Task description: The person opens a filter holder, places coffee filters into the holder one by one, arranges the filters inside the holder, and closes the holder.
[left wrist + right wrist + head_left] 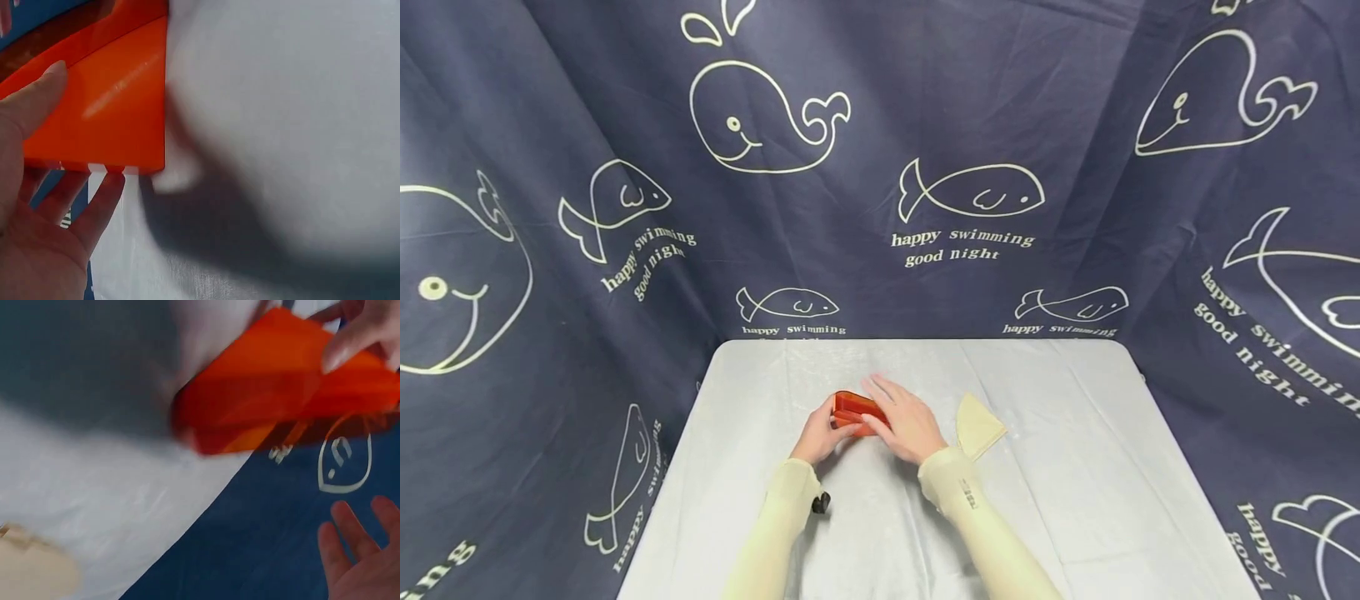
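Observation:
A glossy orange plastic holder (850, 408), wedge-like with a curved edge and an open slot, is between my hands above the middle of the table. My left hand (822, 435) grips its left end. In the left wrist view the thumb (47, 94) presses its flat face and the fingers (103, 203) lie under its lower edge. My right hand (908, 421) is at the other end, its thumb at the near side. Its fingers (353, 534) are extended and spread apart from the holder in the right wrist view.
A cream, fan-shaped paper coffee filter (979, 427) lies flat to the right of my right hand. The white-covered table (1075, 500) meets a navy curtain (880, 108) with whale and fish outlines at the back and sides. A small black object (821, 503) shows at my left sleeve.

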`<state>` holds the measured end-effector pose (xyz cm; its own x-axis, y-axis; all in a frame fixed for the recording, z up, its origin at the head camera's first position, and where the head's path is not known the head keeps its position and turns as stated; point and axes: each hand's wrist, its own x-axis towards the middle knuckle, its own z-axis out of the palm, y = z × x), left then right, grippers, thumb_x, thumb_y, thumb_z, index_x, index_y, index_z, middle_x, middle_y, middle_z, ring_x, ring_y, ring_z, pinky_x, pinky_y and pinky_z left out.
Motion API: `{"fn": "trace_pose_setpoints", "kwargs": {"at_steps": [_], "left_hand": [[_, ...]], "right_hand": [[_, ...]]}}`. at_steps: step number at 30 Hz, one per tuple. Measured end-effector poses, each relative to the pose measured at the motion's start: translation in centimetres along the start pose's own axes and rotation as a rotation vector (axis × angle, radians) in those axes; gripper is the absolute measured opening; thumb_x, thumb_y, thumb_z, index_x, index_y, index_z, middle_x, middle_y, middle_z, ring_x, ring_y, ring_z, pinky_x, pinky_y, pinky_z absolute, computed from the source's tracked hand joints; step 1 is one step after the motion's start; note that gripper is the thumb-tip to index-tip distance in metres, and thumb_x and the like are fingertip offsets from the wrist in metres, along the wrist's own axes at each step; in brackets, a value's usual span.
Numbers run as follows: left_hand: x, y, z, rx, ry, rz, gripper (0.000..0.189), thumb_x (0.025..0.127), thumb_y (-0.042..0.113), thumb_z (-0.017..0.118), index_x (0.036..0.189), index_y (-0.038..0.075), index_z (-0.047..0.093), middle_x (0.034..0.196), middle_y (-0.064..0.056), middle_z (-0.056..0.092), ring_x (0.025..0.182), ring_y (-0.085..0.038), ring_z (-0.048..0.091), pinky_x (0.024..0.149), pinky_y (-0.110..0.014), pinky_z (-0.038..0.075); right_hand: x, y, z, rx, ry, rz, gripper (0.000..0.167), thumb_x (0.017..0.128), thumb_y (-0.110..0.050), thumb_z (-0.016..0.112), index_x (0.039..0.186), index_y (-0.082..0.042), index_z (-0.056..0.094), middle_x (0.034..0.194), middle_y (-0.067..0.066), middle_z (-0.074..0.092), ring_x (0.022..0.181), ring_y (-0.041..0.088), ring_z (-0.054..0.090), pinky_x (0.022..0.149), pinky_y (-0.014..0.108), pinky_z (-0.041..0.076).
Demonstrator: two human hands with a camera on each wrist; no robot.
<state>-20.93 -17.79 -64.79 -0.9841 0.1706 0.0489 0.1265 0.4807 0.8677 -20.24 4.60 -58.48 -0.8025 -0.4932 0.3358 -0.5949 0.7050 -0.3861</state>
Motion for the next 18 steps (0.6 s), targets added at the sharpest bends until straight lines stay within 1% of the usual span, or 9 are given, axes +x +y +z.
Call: {"fn": "trace_pose_setpoints", "kwargs": {"at_steps": [2,4,7,10,12,17,18], "left_hand": [[0.2,-0.1,0.0,0.011,0.006,0.006,0.051,0.086,0.015,0.084,0.132,0.013,0.063,0.121,-0.006,0.074,0.115,-0.026,0.069,0.101,-0.045,0.056],[0.4,-0.2,-0.2,0.018,-0.001,0.010,0.051,0.086,0.010,0.084,0.133,0.011,0.064,0.124,-0.008,0.073,0.118,-0.028,0.068,0.102,-0.047,0.055],[0.5,-0.4,-0.4,0.057,-0.022,0.027,0.052,0.089,0.005,0.080,0.137,0.010,0.061,0.130,-0.012,0.071,0.124,-0.033,0.065,0.106,-0.052,0.052],[0.3,-0.5,-0.3,0.082,-0.036,0.040,0.050,0.090,0.005,0.078,0.136,0.010,0.061,0.130,-0.013,0.070,0.123,-0.035,0.064,0.107,-0.056,0.049],[0.3,-0.7,-0.3,0.080,-0.037,0.038,0.049,0.090,0.007,0.079,0.135,0.011,0.061,0.129,-0.013,0.071,0.122,-0.035,0.064,0.108,-0.056,0.048],[0.2,-0.8,-0.3,0.079,-0.029,0.036,0.046,0.091,0.013,0.077,0.134,0.015,0.060,0.130,-0.010,0.071,0.123,-0.032,0.065,0.108,-0.054,0.049],[0.2,-0.9,-0.2,0.082,-0.030,0.046,0.045,0.092,0.014,0.077,0.134,0.015,0.060,0.129,-0.009,0.071,0.122,-0.032,0.065,0.107,-0.054,0.050]], "right_hand": [[0.5,-0.9,0.4,-0.017,-0.036,-0.010,0.061,0.105,-0.045,0.055,0.160,-0.025,0.040,0.163,0.003,0.044,0.142,0.028,0.052,0.110,0.049,0.048],[0.9,-1.6,0.8,-0.038,-0.066,-0.016,0.059,0.106,-0.045,0.054,0.161,-0.028,0.040,0.163,0.000,0.044,0.140,0.028,0.054,0.107,0.049,0.051],[1.3,-2.2,1.3,-0.064,-0.086,-0.033,0.056,0.106,-0.044,0.054,0.158,-0.028,0.044,0.160,0.001,0.048,0.135,0.028,0.057,0.099,0.049,0.055],[1.3,-2.4,1.6,-0.078,-0.099,-0.041,0.053,0.105,-0.043,0.055,0.156,-0.029,0.048,0.157,0.002,0.051,0.132,0.026,0.059,0.090,0.048,0.057],[1.3,-2.4,1.7,-0.078,-0.102,-0.039,0.052,0.104,-0.042,0.058,0.155,-0.030,0.050,0.156,0.002,0.052,0.131,0.026,0.059,0.085,0.048,0.058],[1.5,-2.4,1.8,-0.075,-0.105,-0.022,0.051,0.103,-0.037,0.062,0.153,-0.032,0.052,0.155,0.000,0.053,0.133,0.023,0.057,0.085,0.047,0.059],[1.5,-2.4,1.8,-0.074,-0.101,-0.020,0.050,0.103,-0.036,0.063,0.152,-0.032,0.053,0.153,0.000,0.054,0.133,0.023,0.057,0.085,0.047,0.059]]}}
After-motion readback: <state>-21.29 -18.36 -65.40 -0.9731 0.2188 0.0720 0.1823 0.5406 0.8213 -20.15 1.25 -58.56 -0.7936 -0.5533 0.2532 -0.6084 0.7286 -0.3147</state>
